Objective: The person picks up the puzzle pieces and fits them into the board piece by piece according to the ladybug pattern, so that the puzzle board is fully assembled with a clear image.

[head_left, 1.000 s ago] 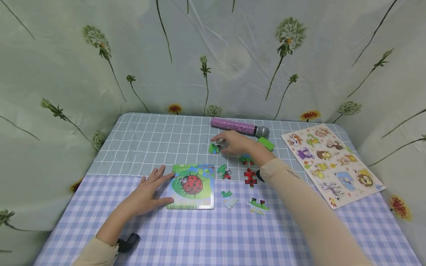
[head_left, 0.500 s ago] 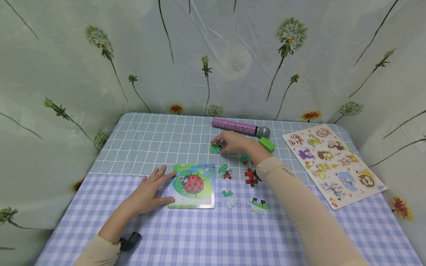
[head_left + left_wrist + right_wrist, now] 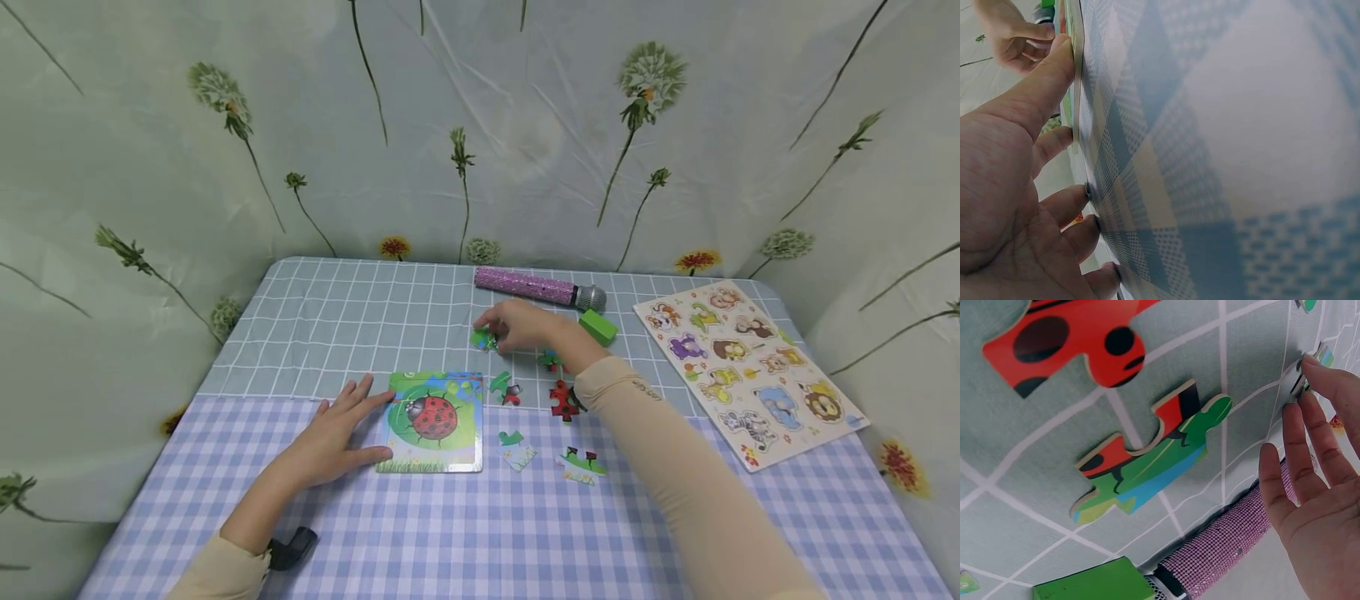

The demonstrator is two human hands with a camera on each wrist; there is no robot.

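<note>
My left hand (image 3: 330,437) rests beside a square ladybug puzzle board (image 3: 457,458), thumb and index fingertip on its left edge. The other fingers are spread on the cloth, as the left wrist view shows. At the back of the table, my right hand (image 3: 525,323) pinches a small green-and-blue puzzle piece (image 3: 482,340) by its edge. In the right wrist view that puzzle piece (image 3: 1325,356) is partly hidden by the thumb and fingers. Near this hand lie a green-and-red puzzle piece (image 3: 1160,465) and a red spotted puzzle piece (image 3: 562,400).
More loose pieces lie right of the board, including a grass piece (image 3: 519,457) and another grass piece (image 3: 581,467). Behind the right hand are a pink glitter microphone (image 3: 525,283) and a green block (image 3: 597,327). An animal puzzle board (image 3: 750,375) lies at the right.
The right hand's fingers have drawn in on the green-and-blue piece, which has turned slightly. The left hand stays at the board.
</note>
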